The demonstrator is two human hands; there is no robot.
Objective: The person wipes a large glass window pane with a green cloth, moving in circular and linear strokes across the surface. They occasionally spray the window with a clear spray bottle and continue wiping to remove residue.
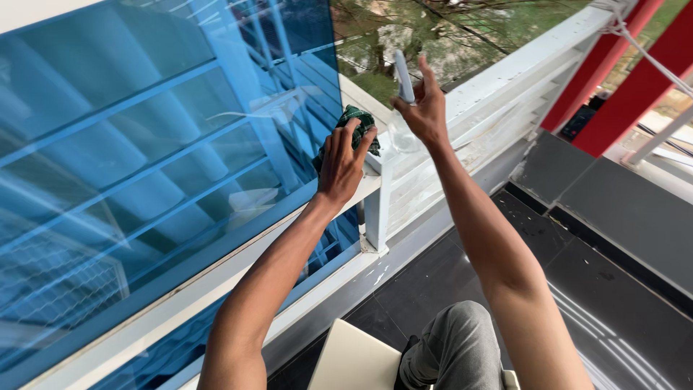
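My left hand (343,160) presses a green checked cloth (358,123) against the edge of a large blue tinted glass pane (144,144), just above the white frame rail (216,278). To its right, my right hand (424,108) is raised and closed around a slim white bottle-like object (403,74) held upright. The two hands are about a hand's width apart.
A white railing (505,87) runs away to the upper right, with a white post (377,213) below my left hand. Dark floor tiles (592,274) lie at right, red beams (635,79) beyond. My grey-trousered knee (455,347) rests on a pale stool (354,357).
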